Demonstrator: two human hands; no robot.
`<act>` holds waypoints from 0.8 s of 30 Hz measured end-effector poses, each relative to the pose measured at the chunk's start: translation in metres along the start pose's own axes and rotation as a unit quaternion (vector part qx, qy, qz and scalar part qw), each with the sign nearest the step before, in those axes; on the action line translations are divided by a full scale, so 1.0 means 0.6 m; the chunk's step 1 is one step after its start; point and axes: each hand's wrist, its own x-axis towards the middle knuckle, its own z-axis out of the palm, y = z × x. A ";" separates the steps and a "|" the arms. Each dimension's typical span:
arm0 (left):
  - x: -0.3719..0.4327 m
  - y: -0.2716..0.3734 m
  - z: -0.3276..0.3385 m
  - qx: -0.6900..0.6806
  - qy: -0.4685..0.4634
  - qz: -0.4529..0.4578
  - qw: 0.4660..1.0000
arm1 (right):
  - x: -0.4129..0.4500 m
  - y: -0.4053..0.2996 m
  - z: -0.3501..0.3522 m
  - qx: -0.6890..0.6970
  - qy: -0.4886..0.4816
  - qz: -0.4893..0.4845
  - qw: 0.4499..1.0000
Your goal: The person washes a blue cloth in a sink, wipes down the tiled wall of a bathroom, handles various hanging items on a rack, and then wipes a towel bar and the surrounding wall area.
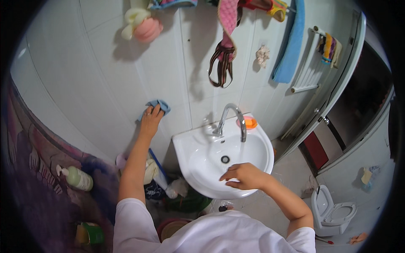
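My left hand [152, 119] presses a blue cloth [163, 106] flat against the white wall panels [171, 118], left of the washbasin. The cloth sticks out past my fingertips and to the left of the hand. Over the front part of the white washbasin [193, 161] hangs my right hand [242, 175], fingers loosely bent and holding nothing. A curved chrome faucet [232, 109] stands at the basin's back edge. Beside it, an orange bar of soap [251, 122] lies in a pink dish at the back right corner.
A pump bottle [79, 178] stands at the left. Bags [177, 187] and a blue-edged item lie below the basin. A pink strap [227, 19] and a blue towel [289, 50] hang on the wall. An open door [341, 88] and a toilet [335, 215] are at the right.
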 end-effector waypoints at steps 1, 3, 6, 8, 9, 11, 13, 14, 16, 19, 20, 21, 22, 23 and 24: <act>0.004 0.014 -0.016 -0.038 0.010 -0.046 0.998 | -0.013 0.002 0.004 0.025 0.002 0.029 0.999; 0.011 0.033 -0.024 -0.073 0.021 -0.097 0.992 | -0.023 0.007 0.025 0.068 -0.007 0.059 0.996; 0.060 0.028 -0.033 -0.027 0.098 -0.054 0.993 | -0.010 0.012 0.049 0.102 0.016 0.051 0.993; 0.130 0.025 -0.065 0.009 0.178 -0.069 0.982 | 0.004 0.003 0.053 0.095 0.009 0.040 0.995; 0.160 0.021 -0.087 0.045 0.245 -0.083 0.965 | 0.014 -0.004 0.054 0.103 0.013 0.033 0.994; 0.213 0.012 -0.125 0.055 0.252 -0.095 0.962 | 0.034 -0.015 0.055 0.110 0.009 0.034 0.993; 0.233 0.021 -0.125 0.064 0.250 -0.108 0.960 | 0.045 -0.020 0.070 0.133 0.022 0.024 0.991; 0.242 0.032 -0.106 0.056 0.233 -0.046 0.970 | 0.052 -0.021 0.073 0.132 0.022 0.025 0.991; 0.228 0.059 -0.054 0.023 0.175 0.046 0.983 | 0.053 -0.025 0.089 0.138 0.038 -0.003 0.990; 0.179 0.104 0.010 0.075 0.107 0.092 0.987 | 0.037 -0.027 0.095 0.144 0.020 0.015 0.989; 0.165 0.110 0.027 0.067 0.142 0.106 0.982 | 0.030 -0.021 0.094 0.161 0.022 0.026 0.986; 0.146 0.119 0.052 0.056 0.132 0.104 0.984 | 0.018 -0.013 0.101 0.154 0.018 0.045 0.987; 0.123 0.121 0.078 0.026 0.074 0.097 0.992 | 0.006 -0.011 0.103 0.153 0.020 0.072 0.985; 0.095 0.125 0.103 -0.004 0.016 0.089 0.996 | -0.008 -0.009 0.105 0.151 0.020 0.098 0.983; 0.084 0.146 0.112 -0.014 0.013 0.090 0.996 | -0.029 0.000 0.109 0.154 0.017 0.108 0.982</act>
